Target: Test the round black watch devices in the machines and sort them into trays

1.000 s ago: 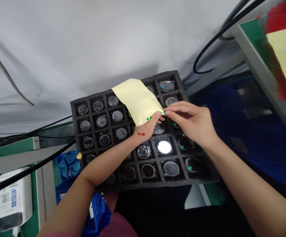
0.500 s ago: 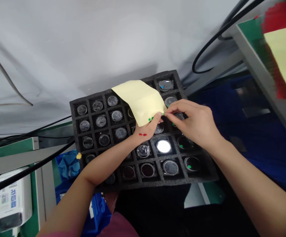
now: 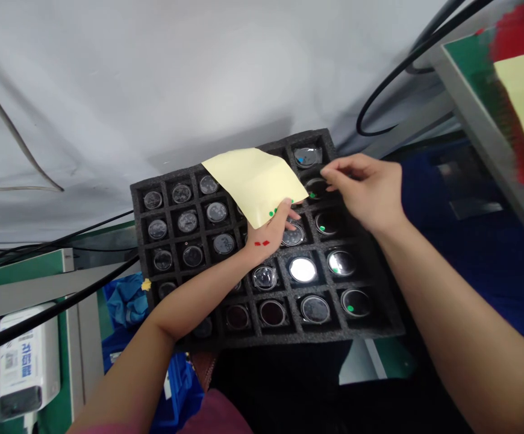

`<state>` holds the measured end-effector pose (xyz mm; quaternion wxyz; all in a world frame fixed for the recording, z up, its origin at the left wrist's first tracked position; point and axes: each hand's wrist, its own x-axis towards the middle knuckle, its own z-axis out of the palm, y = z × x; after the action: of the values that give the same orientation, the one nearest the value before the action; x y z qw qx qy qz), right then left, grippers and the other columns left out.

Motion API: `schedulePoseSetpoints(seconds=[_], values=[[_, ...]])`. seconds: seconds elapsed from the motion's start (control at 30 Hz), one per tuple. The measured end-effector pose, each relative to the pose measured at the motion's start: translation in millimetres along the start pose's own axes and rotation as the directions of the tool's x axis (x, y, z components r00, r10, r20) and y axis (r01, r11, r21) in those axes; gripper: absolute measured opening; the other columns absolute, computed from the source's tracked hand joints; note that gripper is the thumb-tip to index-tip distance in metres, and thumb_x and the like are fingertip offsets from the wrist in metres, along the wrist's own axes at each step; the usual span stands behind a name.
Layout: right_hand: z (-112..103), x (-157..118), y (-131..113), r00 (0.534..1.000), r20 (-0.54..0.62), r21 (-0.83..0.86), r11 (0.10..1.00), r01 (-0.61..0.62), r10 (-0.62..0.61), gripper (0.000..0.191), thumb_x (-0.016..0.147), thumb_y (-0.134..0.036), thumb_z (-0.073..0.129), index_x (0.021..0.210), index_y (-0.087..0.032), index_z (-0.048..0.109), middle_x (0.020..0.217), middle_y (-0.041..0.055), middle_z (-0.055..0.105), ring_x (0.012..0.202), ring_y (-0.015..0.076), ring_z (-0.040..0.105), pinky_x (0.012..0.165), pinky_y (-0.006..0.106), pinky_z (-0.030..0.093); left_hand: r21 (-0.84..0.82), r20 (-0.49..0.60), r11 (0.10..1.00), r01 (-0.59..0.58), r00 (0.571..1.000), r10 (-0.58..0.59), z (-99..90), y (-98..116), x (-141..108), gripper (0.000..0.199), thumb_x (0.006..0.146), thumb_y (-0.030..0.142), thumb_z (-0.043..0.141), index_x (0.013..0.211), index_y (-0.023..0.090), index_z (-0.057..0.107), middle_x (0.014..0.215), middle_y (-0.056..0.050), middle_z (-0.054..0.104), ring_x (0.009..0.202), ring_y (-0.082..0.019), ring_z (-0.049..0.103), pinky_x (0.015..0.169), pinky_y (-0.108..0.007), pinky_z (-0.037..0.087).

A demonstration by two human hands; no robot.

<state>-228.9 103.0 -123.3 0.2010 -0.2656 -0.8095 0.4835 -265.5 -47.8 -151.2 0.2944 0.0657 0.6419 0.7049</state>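
Observation:
My left hand (image 3: pixel 268 236) grips the lower edge of a pale yellow sheet (image 3: pixel 253 181), its thumb on top beside a few green dot stickers. Two red marks show on the back of this hand. Under the sheet lies a black foam tray (image 3: pixel 386 313) divided into square cells, with round, glassy discs in clear wrap inside. My right hand (image 3: pixel 370 190) is closed in a pinch over the right-hand column, near a disc (image 3: pixel 316 188) bearing a green dot; anything between the fingertips is too small to make out. Other discs in that column carry green dots, and the top one (image 3: pixel 308 157) has a blue mark.
A white wall (image 3: pixel 199 78) rises behind the tray. Black cables (image 3: pixel 374 99) hang at the right and cross at the left. A white device (image 3: pixel 29 361) sits on a green shelf at left, near blue bins (image 3: pixel 180 386). Another green-topped bench (image 3: pixel 465 66) stands at right.
My right hand has moved away from the sheet's edge, up and to the right, over the right column. My left hand still holds the sheet, tilted slightly differently.

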Motion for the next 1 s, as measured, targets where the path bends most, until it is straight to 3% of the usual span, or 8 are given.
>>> schedulePoseSetpoints(seconds=[0.17,0.37,0.63,0.9,1.0], values=[[20,43,8,0.983,0.093,-0.012,0.987,-0.16,0.161,0.014,0.075,-0.011,0.066,0.062,-0.017,0.063,0.053,-0.0003,0.058,0.048,0.0159,0.058,0.051,0.032,0.052,-0.009,-0.024,1.0,0.012,1.0,-0.012,0.7,0,2,0.045,0.078,0.067,0.059,0.081,0.023,0.068,0.09,-0.008,0.072,0.067,-0.018,0.063,0.051,-0.031,0.052],[22,54,3,0.954,0.129,-0.113,0.96,-0.256,0.27,0.016,0.072,-0.002,0.063,0.061,-0.013,0.063,0.042,-0.0007,0.054,0.038,0.0123,0.054,0.046,0.025,0.045,-0.014,-0.007,1.0,0.025,1.0,-0.025,-0.1,2,1,0.045,0.077,0.066,0.062,0.083,0.022,0.067,0.092,-0.009,0.073,0.066,-0.017,0.063,0.051,-0.032,0.053],[5,63,7,0.968,0.027,-0.268,0.935,-0.234,0.25,0.007,0.075,-0.009,0.065,0.068,-0.01,0.067,0.035,-0.0057,0.044,0.031,0.0054,0.039,0.048,0.026,0.039,-0.015,0.002,0.999,0.042,0.999,-0.042,0.2,1,1,0.045,0.076,0.067,0.062,0.08,0.022,0.068,0.089,-0.007,0.074,0.063,-0.016,0.062,0.052,-0.031,0.053],[6,67,12,0.986,0.069,-0.395,0.912,-0.112,0.151,0.009,0.066,-0.006,0.07,0.06,-0.012,0.068,0.049,0.0004,0.054,0.061,0.0147,0.055,0.076,0.037,0.043,-0.016,0.009,0.999,0.032,0.999,-0.032,0.6,1,1,0.044,0.076,0.066,0.062,0.078,0.022,0.066,0.088,-0.008,0.073,0.063,-0.016,0.061,0.052,-0.031,0.052],[8,73,16,0.977,0.085,-0.372,0.916,-0.152,0.196,0.009,0.065,-0.007,0.072,0.058,-0.01,0.067,0.044,-0.0014,0.05,0.054,0.013,0.054,0.072,0.036,0.047,-0.006,0.008,1.0,0.023,1.0,-0.023,0.5,0,1,0.045,0.075,0.067,0.061,0.077,0.022,0.066,0.086,-0.007,0.073,0.062,-0.015,0.061,0.052,-0.031,0.052]])
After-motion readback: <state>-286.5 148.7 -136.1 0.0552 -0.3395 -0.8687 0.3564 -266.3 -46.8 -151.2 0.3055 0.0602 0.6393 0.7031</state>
